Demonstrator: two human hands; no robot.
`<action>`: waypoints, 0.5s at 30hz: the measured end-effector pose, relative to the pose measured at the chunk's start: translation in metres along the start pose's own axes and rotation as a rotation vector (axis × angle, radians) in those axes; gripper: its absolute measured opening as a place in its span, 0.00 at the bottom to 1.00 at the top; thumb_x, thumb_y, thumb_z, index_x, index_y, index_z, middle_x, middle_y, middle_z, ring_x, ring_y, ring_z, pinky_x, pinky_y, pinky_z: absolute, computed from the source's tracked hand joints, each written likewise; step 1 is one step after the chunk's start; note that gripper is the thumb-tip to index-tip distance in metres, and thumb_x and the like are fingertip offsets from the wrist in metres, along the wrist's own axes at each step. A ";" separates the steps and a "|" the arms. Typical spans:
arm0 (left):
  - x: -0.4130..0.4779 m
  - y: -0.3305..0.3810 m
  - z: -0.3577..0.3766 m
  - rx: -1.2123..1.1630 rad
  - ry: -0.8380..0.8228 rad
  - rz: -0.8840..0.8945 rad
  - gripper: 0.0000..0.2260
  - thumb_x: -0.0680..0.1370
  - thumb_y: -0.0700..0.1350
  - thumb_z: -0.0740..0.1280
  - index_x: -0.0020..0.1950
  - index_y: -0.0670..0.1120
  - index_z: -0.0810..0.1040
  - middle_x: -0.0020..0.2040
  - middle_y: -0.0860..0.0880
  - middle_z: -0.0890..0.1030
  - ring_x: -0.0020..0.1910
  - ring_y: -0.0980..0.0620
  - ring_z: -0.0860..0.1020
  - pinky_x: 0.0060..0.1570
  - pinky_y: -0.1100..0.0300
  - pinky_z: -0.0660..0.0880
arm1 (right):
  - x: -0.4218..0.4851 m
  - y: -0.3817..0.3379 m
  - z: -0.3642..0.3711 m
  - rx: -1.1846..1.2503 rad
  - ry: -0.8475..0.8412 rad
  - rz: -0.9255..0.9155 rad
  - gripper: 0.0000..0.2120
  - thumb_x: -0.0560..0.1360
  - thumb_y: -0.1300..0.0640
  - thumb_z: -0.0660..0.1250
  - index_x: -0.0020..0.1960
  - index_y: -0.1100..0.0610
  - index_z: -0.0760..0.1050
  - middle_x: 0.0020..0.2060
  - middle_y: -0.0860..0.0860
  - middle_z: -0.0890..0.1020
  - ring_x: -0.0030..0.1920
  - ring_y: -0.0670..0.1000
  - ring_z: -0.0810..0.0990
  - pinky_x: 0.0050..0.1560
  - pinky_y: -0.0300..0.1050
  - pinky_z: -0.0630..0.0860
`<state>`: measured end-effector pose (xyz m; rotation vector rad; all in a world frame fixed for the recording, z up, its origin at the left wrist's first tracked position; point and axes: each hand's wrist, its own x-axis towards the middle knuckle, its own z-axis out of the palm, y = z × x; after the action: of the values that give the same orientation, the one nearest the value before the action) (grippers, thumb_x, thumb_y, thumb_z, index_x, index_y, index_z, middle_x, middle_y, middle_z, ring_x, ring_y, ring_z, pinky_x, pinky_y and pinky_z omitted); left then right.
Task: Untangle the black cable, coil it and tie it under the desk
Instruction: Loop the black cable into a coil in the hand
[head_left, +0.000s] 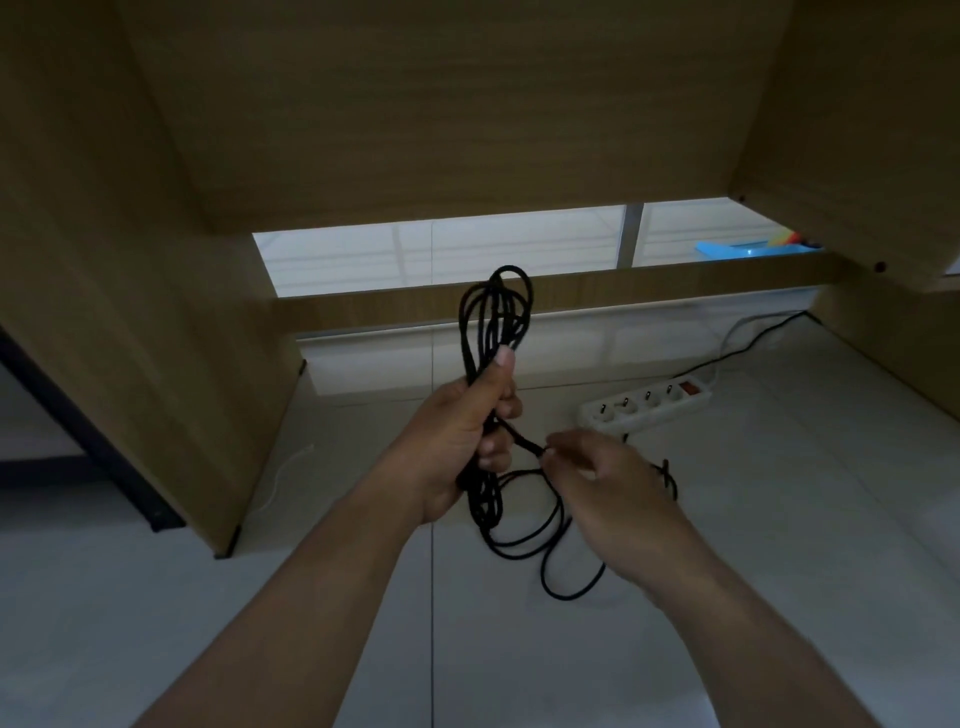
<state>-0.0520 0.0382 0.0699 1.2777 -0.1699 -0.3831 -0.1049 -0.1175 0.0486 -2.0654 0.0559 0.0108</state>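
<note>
The black cable (496, 312) is gathered into several long loops that stand up above my left hand (470, 441), which grips the bundle at its middle with the thumb pressed along it. Below that hand the loops hang down, and loose turns lie on the pale tiled floor. My right hand (613, 488) pinches a free stretch of the cable just right of the bundle, at fingertip level. The far end of the cable is hidden behind my right hand. Both hands are under the wooden desk (441, 130).
A white power strip (647, 402) with a red switch lies on the floor to the right, its lead running back to the right. The desk's left side panel (130, 312) and a low rear crossbar (649, 288) bound the space. A blue object (748, 248) lies beyond the bar.
</note>
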 end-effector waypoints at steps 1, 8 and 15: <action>0.000 0.002 -0.003 0.006 -0.011 0.011 0.14 0.73 0.61 0.70 0.36 0.53 0.76 0.33 0.53 0.68 0.24 0.57 0.60 0.24 0.65 0.62 | -0.001 0.001 0.003 -0.076 -0.024 -0.027 0.09 0.79 0.51 0.62 0.56 0.47 0.79 0.49 0.40 0.81 0.50 0.39 0.78 0.43 0.26 0.67; 0.004 0.009 -0.019 0.167 0.205 0.081 0.13 0.78 0.56 0.66 0.47 0.46 0.76 0.29 0.54 0.70 0.23 0.57 0.64 0.22 0.65 0.64 | 0.001 0.003 -0.001 -0.024 0.042 -0.047 0.06 0.77 0.58 0.67 0.48 0.47 0.77 0.36 0.51 0.82 0.32 0.44 0.76 0.29 0.30 0.68; 0.007 0.000 -0.010 0.348 0.311 0.114 0.16 0.80 0.59 0.60 0.43 0.48 0.75 0.27 0.56 0.72 0.32 0.57 0.78 0.39 0.59 0.79 | 0.001 -0.001 -0.004 -0.017 0.113 -0.136 0.07 0.76 0.58 0.68 0.48 0.47 0.82 0.38 0.44 0.80 0.34 0.40 0.77 0.34 0.30 0.69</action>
<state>-0.0424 0.0445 0.0664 1.6446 -0.0453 -0.0528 -0.1044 -0.1209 0.0512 -2.0812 -0.0157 -0.1900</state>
